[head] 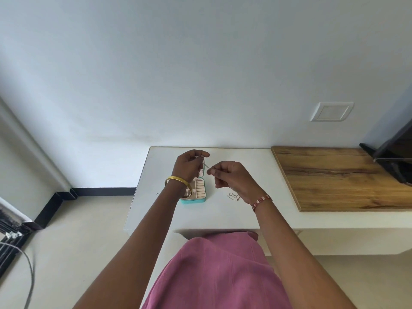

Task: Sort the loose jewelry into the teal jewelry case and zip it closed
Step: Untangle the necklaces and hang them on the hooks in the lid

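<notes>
Pink cloth (223, 275) lies nearest, while left hand (189, 167) and right hand (229, 177) pinch a thin chain (207, 166) taut above the open teal case (194, 201) on the white table (223, 215), where slack could knot or snag.

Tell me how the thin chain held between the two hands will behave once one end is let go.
The thin chain looks fine and limp, taut only because the left hand and right hand pinch it. Released, it would likely drop and dangle. Its loose end lies in loops on the white table, so it may tangle or snag.
</notes>
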Available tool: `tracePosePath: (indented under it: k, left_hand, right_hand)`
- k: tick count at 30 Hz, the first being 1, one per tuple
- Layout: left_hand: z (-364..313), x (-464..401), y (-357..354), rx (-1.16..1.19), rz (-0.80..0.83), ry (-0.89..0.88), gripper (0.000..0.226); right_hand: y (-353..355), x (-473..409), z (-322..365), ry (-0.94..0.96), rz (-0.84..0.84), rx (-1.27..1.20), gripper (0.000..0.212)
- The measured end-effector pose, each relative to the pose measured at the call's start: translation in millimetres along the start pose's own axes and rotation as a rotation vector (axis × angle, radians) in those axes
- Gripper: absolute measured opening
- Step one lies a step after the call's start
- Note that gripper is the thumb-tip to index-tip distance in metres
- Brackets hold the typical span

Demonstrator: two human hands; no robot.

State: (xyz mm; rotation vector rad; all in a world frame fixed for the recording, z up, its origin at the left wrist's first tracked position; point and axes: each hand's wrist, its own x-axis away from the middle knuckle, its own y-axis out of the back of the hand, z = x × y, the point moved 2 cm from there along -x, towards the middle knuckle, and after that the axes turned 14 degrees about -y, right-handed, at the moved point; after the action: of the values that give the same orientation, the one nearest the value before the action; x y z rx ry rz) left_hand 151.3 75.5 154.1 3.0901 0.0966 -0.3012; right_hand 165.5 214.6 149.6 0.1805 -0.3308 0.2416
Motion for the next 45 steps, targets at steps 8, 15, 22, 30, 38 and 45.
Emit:
tracePosePath:
  k: [8, 15, 22, 30, 38, 45]
  left_hand:
    - [7.2, -7.1, 17.5, 0.140, -0.240, 0.048, 0.035]
    - [18.2, -9.5, 44.8, 0.165, -0.398, 0.086, 0.035]
    - [26.6, 3.9, 37.2, 0.158, -0.278, 0.135, 0.033]
    - [15.8, 13.7, 6.3, 0.108, 0.086, 0.106, 0.036]
    - [13.0, 14.2, 8.0, 0.009, 0.215, 0.073, 0.033]
    - [20.4, 17.7, 13.7, -0.162, 0.199, 0.040, 0.026]
  right_hand:
    - [28.6, 4.2, -9.7, -0.035, 0.008, -0.086, 0.017]
    - [46.4, 7.8, -13.5, -0.084, -0.040, -0.111, 0.016]
    - [38.8, 5.6, -10.7, -0.085, -0.055, -0.028, 0.020]
    - [-4.3, -0.7, 0.0, -0.015, -0.057, 0.150, 0.021]
    - [-10.2, -1.6, -4.6, -0.003, -0.033, 0.044, 0.009]
    - [0.5, -1.4, -5.4, -0.028, -0.038, 0.124, 0.009]
